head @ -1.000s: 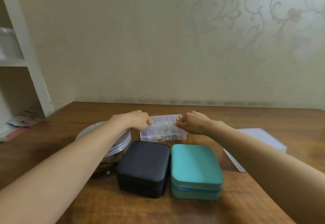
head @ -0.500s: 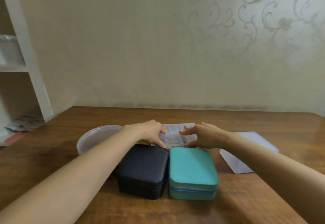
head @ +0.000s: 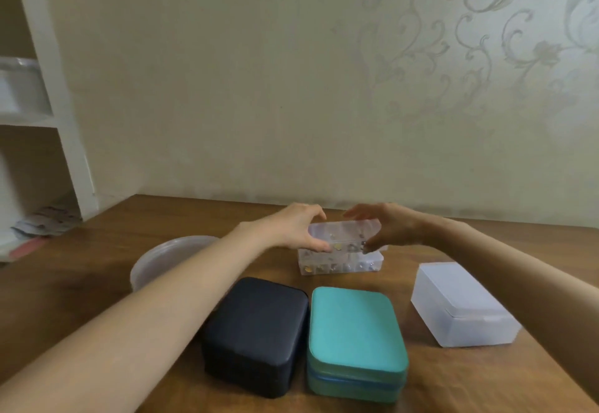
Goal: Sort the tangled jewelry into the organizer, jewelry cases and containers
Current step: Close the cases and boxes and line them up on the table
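Observation:
A clear plastic organizer [head: 340, 258] with small compartments holding bits of jewelry sits on the wooden table [head: 97, 276], behind two closed cases. My left hand [head: 298, 229] grips its left side, thumb at the front and fingers over the back. My right hand [head: 385, 229] grips its right side the same way. In front stand a black jewelry case [head: 259, 331] and a teal jewelry case [head: 355, 338], side by side. A round clear container [head: 168, 257] with a lid sits at the left, partly hidden by my left forearm.
A frosted white plastic box [head: 460, 305] with its lid on stands at the right. White shelves [head: 35, 121] with papers rise at the far left beside the table. A patterned wall runs behind the table's back edge.
The view has tilted and shifted. Both hands moved from the organizer's ends to span it front to back with thumb and fingers.

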{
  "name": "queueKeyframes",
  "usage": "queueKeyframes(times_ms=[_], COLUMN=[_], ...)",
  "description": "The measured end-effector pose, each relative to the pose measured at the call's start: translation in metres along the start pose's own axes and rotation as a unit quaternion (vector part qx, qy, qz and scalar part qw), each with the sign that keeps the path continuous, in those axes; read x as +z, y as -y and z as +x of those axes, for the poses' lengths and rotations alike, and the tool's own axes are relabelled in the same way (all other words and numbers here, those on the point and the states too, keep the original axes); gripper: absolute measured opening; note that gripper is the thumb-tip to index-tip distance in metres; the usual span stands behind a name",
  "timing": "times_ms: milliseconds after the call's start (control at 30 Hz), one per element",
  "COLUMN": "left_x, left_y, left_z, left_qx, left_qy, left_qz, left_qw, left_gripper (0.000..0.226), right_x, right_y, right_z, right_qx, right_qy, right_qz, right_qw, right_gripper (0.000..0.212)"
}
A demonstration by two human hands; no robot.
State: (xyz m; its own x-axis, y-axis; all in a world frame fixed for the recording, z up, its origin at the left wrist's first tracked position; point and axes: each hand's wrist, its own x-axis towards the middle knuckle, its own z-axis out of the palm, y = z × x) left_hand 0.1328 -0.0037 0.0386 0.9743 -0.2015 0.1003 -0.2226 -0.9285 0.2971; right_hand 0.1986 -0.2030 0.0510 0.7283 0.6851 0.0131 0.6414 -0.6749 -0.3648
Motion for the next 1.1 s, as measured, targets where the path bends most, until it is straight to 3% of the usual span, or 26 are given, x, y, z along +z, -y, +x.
queueKeyframes(times_ms=[133,333,500,667,733,800,900,1000,1100], left_x=[0.019,0.02,-0.027,-0.03,-0.002,0.027,0.049,0.059,0.067], left_y=[0.009,0.016,-0.01,-0.027,-0.024,-0.015,-0.011,-0.02,-0.028], left_z=[0.012,0.009,-0.039,-0.141,-0.159,-0.163,-0.152,-0.126,-0.093], left_qx=[-0.017,-0.048,-0.025,0.041,0.1,0.158,0.149,0.109,0.059], left_qy=[0.044,0.097,0.037,0.22,0.182,0.077,-0.078,-0.117,-0.102], left_qz=[0.021,0.0,0.016,0.079,0.099,0.114,0.105,0.097,0.103], left_qw=[0.999,0.994,0.999,0.971,0.973,0.978,0.98,0.982,0.988], left_gripper=[0.068,0.079,0.101,0.103,0.094,0.081,0.06,0.055,0.07], right_x=[0.014,0.027,0.019,-0.011,-0.022,-0.034,-0.051,-0.061,-0.058], right_y=[-0.012,-0.019,-0.016,-0.004,0.004,0.013,0.022,0.022,0.023], right_z=[0.016,0.023,0.007,-0.024,-0.041,-0.064,-0.106,-0.151,-0.188], right_qx=[0.022,0.034,0.023,-0.004,-0.014,-0.015,-0.002,0.023,0.05], right_qy=[0.083,0.085,0.056,0.007,-0.007,-0.017,-0.02,-0.025,-0.002], right_qz=[-0.009,-0.022,-0.019,-0.037,-0.026,-0.02,0.0,0.046,0.051], right_qw=[0.996,0.996,0.998,0.999,1.0,1.0,1.0,0.998,0.997], right_gripper=[0.07,0.079,0.072,0.07,0.071,0.071,0.065,0.058,0.057])
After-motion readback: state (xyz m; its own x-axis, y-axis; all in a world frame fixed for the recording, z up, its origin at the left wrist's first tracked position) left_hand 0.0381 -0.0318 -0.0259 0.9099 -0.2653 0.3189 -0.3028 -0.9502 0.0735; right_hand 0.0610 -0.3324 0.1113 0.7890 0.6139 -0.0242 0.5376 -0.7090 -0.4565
